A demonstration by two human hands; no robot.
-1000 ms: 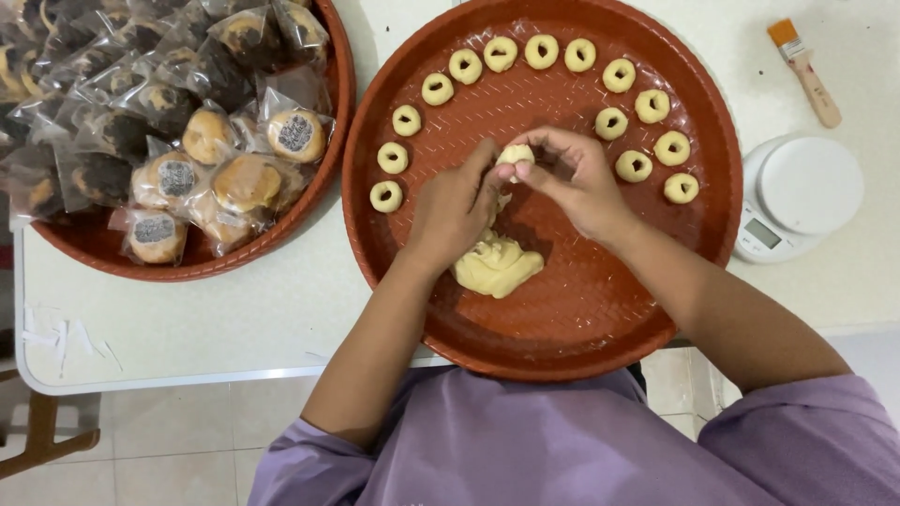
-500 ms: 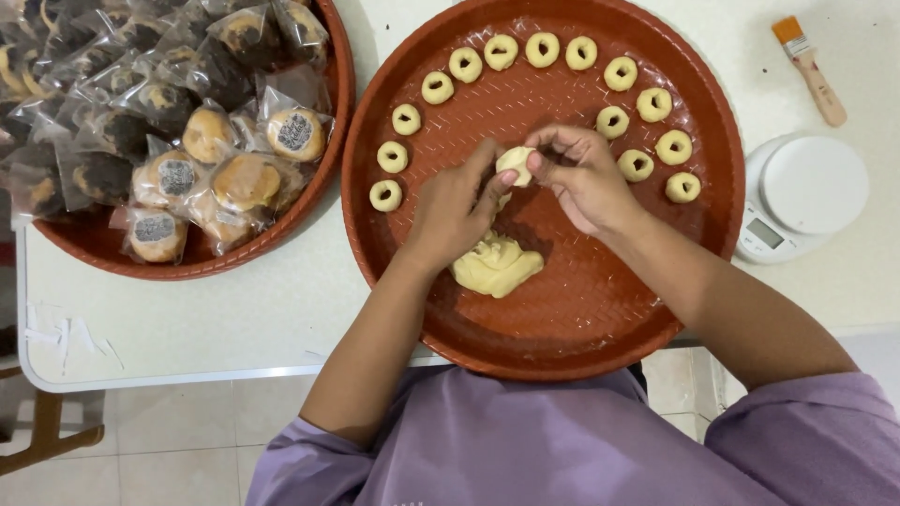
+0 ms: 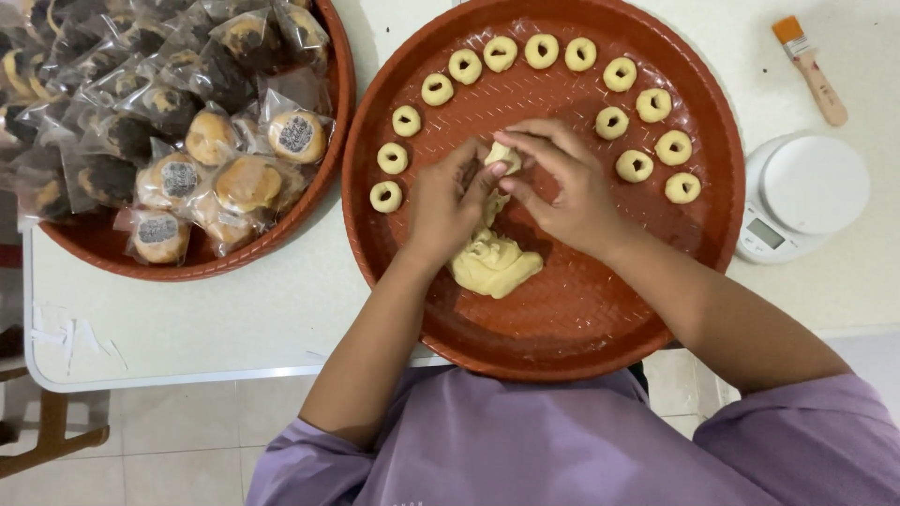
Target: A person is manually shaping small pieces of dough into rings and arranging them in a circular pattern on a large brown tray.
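Now, dough piece [image 3: 503, 156] pinched between left hand [image 3: 442, 208], right hand [image 3: 569, 190], over tray [image 3: 581, 309]

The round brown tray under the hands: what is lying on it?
On the tray: an arc of dough rings, a dough lump, and a small piece between both hands. The hands cover some of it.

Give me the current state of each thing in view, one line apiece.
Left hand: pinching the small dough piece.
Right hand: pinching the same piece from the other side.
Small dough piece: held between both hands, above the tray.
Dough lump: lying unshaped on the round tray.
Dough rings: shaped, arranged in an arc.
Wrapped pastries: bagged, piled on second tray.
Scale: platform bare.
Brush: lying flat.
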